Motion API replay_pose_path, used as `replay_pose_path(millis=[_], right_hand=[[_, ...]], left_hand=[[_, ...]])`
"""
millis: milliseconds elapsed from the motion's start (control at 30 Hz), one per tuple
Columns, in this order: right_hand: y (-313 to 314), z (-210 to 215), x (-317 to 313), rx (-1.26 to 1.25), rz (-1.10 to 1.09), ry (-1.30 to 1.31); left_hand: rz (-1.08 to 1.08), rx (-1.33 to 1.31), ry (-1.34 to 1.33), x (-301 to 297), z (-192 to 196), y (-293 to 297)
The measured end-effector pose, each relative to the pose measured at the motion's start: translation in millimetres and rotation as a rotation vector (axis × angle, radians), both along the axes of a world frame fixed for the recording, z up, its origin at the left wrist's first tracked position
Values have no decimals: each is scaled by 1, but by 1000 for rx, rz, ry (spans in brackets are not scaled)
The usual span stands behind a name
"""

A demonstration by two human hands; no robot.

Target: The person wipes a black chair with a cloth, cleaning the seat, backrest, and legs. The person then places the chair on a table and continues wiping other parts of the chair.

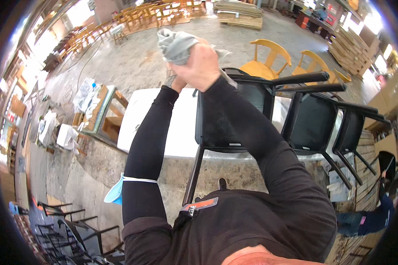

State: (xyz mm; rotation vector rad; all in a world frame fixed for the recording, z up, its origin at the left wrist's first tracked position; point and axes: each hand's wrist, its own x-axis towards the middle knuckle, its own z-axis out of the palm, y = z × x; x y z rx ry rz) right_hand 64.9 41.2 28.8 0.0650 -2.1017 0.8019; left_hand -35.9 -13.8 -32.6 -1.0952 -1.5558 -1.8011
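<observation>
A crumpled grey cloth [177, 46] is bunched in my right hand [200, 66], whose fingers are wrapped round it. My hands are raised together beyond the near edge of the bench. Behind and below the right hand sits my left hand [177, 83]; its fingers are hidden, so I cannot tell what they hold. Just right of my hands, a black chair [214, 119] lies upturned on a bench with a white cover [152, 115]. The chair's legs point up and outward. My right forearm passes over this chair.
Two more black chairs [311, 121] [350, 132] lie upturned farther right. Yellow wooden chairs [269, 53] stand beyond the bench. A workbench [104, 110] is at left. A blue face mask [115, 193] hangs from my left arm. Another person [371, 218] is at lower right.
</observation>
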Motion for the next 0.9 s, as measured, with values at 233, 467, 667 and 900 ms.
replay_pose_path(millis=[233, 467, 667, 900], right_hand=[[37, 24, -1, -750, 30, 157], [153, -24, 152, -348, -520, 1036], [241, 8, 198, -421, -1041, 350], [292, 25, 219, -262, -883, 8]], left_hand=[[-390, -197, -213, 1, 9, -1], [-373, -178, -208, 22, 22, -1], [-364, -172, -239, 17, 17, 3], [-352, -157, -189, 0, 11, 7]])
